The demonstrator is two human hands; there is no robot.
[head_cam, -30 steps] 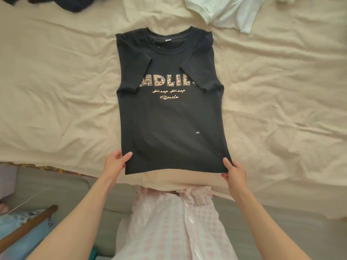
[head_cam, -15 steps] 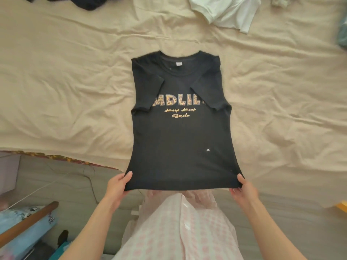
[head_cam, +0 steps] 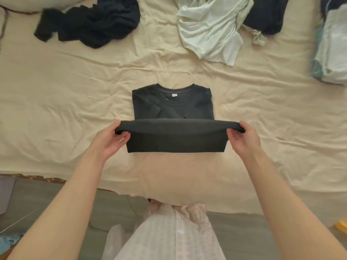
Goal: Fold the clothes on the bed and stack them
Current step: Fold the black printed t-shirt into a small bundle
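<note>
Black cotton T-shirt (head_cam: pixel 173 106) on cream-sheeted bed (head_cam: pixel 65 102), left hand (head_cam: pixel 110 140) and right hand (head_cam: pixel 244 138) gripping its raised, seemingly doubled-over lower part

The raised lower half of the black T-shirt (head_cam: pixel 175 139) hid its chest from you, so no print could be read there. Your left hand (head_cam: pixel 110 140) and right hand (head_cam: pixel 244 139) had their fingertips tucked under the cloth, out of sight. The folded stack (head_cam: pixel 332 47) was cut off by the right edge, the dark garment (head_cam: pixel 264 14) by the top.
</note>
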